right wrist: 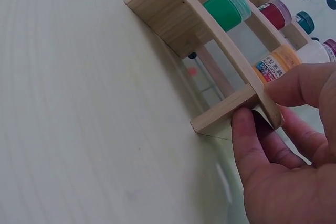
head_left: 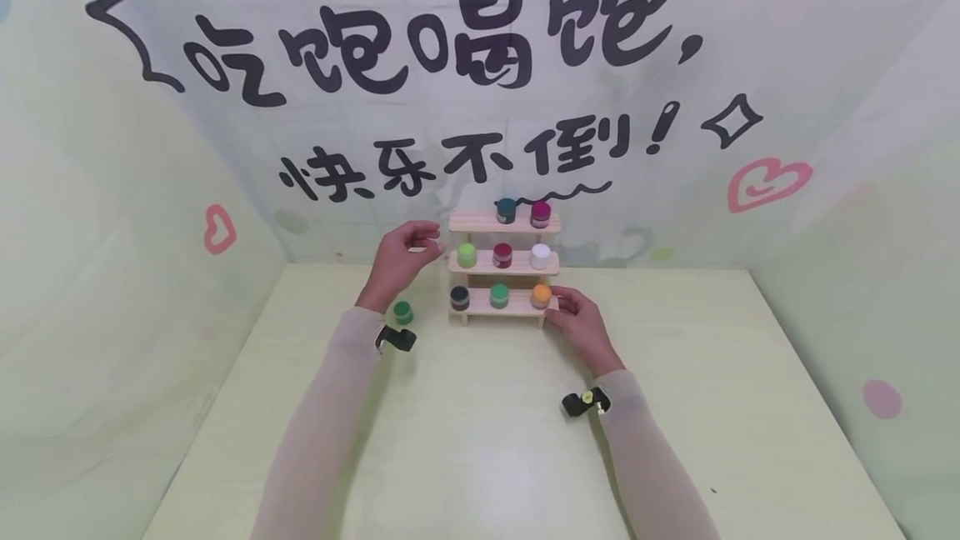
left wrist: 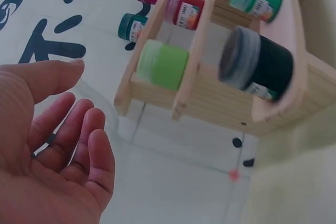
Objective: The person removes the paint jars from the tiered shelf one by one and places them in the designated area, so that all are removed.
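A three-tier wooden display rack (head_left: 471, 224) holding small paint jars stands before the back wall. My right hand (head_left: 585, 330) pinches the right end of its lowest shelf, thumb above and fingers beneath, beside an orange jar (right wrist: 277, 65). To the left of the upper tiers is my left hand (head_left: 401, 263), fingers loosely bent and nothing in them. Nearest to it are a light green jar (left wrist: 163, 65) on the middle tier and a teal jar (head_left: 506, 211) on top. A loose green jar (head_left: 403, 312) rests on the table by the left wrist.
A magenta jar (head_left: 540, 214) shares the top tier. Dark red (head_left: 502, 255) and white (head_left: 540, 256) jars sit on the middle one, black (head_left: 460, 298) and green (head_left: 498, 296) jars on the lowest. Behind the pale table (head_left: 480, 432) hangs a printed cloth (head_left: 360, 119).
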Demonstrator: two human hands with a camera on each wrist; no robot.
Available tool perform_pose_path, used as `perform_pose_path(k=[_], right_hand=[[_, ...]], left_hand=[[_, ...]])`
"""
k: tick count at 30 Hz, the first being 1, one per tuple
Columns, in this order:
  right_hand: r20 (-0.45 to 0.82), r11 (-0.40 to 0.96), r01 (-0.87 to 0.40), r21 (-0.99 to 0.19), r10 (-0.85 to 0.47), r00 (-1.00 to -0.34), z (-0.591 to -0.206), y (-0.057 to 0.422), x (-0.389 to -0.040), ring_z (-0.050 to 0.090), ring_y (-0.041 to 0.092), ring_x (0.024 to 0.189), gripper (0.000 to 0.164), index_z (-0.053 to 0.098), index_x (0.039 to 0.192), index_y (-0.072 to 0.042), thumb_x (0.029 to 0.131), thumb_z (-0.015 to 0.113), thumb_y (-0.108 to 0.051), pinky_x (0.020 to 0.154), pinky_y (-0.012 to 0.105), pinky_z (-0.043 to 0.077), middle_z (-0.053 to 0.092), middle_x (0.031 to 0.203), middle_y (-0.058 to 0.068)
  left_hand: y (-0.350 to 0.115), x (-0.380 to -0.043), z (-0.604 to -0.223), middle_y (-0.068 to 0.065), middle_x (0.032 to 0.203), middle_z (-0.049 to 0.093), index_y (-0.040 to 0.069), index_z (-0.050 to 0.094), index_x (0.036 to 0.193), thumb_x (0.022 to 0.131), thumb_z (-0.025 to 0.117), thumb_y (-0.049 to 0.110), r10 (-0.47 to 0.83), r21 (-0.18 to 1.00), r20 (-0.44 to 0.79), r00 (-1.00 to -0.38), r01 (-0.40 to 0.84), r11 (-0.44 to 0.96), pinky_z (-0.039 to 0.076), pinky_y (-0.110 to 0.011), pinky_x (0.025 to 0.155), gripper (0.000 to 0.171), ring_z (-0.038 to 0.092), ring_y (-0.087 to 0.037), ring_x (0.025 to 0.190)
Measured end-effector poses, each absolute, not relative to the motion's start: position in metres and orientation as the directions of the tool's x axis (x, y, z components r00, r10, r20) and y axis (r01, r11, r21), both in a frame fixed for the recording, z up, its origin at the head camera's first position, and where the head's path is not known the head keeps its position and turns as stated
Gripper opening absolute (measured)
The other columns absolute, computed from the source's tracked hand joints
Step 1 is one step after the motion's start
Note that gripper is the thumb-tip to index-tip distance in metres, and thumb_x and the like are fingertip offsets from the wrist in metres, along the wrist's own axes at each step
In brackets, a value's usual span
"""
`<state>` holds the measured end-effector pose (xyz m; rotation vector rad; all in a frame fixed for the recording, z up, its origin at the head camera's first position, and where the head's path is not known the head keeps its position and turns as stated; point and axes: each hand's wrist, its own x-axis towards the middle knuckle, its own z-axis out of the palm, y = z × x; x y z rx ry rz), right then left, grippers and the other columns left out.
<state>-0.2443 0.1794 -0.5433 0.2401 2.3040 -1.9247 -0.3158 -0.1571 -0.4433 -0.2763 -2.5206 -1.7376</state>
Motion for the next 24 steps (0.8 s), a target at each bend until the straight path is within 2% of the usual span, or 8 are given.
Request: perform_pose_path(k=[8, 15, 24], right_hand=[[-0.202, 0.179, 0.206, -0.962, 0.041, -0.979, -0.547, 0.179, -0.242, 0.066, 0.024, 0.114, 0.051, 0.059, 0.147, -0.016, 0.097, 0.071, -0.013, 0.091, 0.025, 0.056, 0.068, 0.133, 0.017], [-0.201, 0.169, 0.207, -0.964, 0.051, -0.978, -0.544, 0.181, -0.241, 0.066, 0.023, 0.109, 0.050, 0.059, 0.147, -0.016, 0.098, 0.070, -0.012, 0.089, 0.024, 0.056, 0.068, 0.132, 0.017], [-0.196, 0.162, 0.200, -0.966, 0.043, -0.980, -0.546, 0.179, -0.245, 0.065, 0.021, 0.108, 0.050, 0.059, 0.146, -0.015, 0.098, 0.071, -0.012, 0.089, 0.024, 0.055, 0.067, 0.130, 0.017]], left_hand=[[-0.133, -0.328, -0.436, -0.011, 0.126, 0.074, 0.009, 0.069, 0.134, 0.093, 0.081, 0.012, 0.119, 0.933, 0.173, -0.978, 0.201, 0.298, 0.058, -0.031, 0.095, 0.043, 0.070, -0.021, 0.109], [-0.115, -0.339, -0.428, -0.009, 0.124, 0.074, 0.012, 0.069, 0.133, 0.092, 0.083, 0.018, 0.137, 0.939, 0.169, -0.976, 0.202, 0.279, 0.058, -0.036, 0.100, 0.044, 0.071, -0.022, 0.110], [-0.096, -0.351, -0.423, -0.008, 0.123, 0.073, 0.012, 0.070, 0.132, 0.091, 0.084, 0.018, 0.131, 0.940, 0.143, -0.981, 0.175, 0.291, 0.057, -0.036, 0.104, 0.044, 0.070, -0.022, 0.110]])
